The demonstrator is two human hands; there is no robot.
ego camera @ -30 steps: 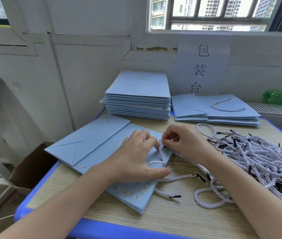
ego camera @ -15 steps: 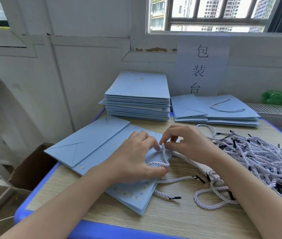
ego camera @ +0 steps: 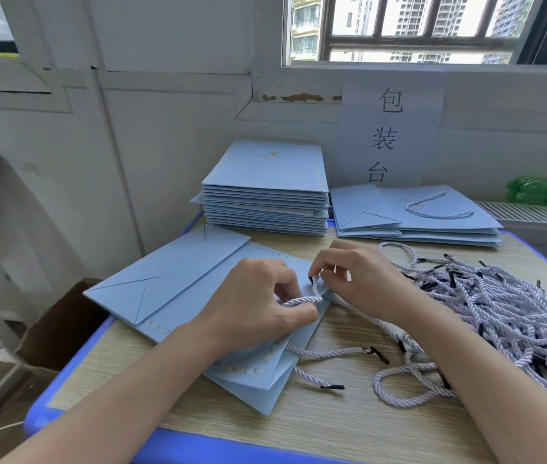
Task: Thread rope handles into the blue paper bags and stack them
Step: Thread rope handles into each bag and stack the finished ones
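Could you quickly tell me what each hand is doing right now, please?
Left hand: pinches the rope handle against the blue bag.
Right hand: pinches the rope's tip.

Both hands pinch one rope (ego camera: 302, 300) — over bag (ego camera: 178, 283).

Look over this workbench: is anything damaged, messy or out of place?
Little stands out. The white twisted rope handles lie in a tangled heap on the right of the wooden table, and paint has flaked off the wall under the window.
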